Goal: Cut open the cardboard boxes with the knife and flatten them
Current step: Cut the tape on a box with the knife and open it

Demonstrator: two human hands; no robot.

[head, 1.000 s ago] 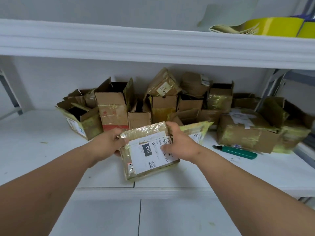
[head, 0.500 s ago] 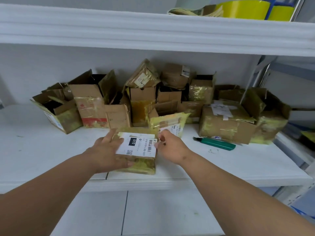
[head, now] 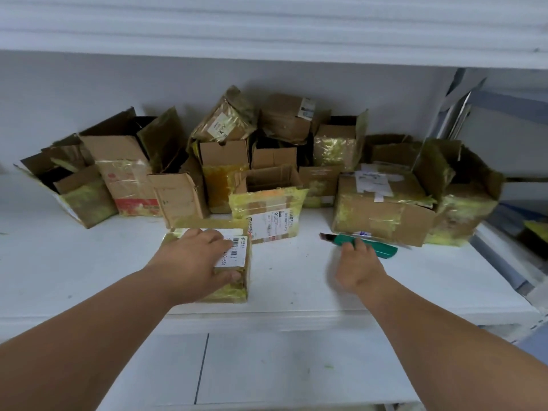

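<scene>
Early in the job: no box here lies flat. The box (head: 234, 280) sits sealed at 6 o'clock on the shelf (head: 89, 262), left hand (head: 192, 262) pressing flat on top. At 3 o'clock, right hand (head: 357, 265) fingers touch the knife (head: 382, 247); not yet gripped. The pile (head: 222, 161) waits at 12.

The small taped box (head: 213, 262), held up in both hands a second ago, now lies flat on the shelf (head: 89, 262) under the left hand (head: 192, 262) alone, while the right hand (head: 357, 268) has left it and reached toward three o'clock to touch the green knife (head: 376, 247).
</scene>
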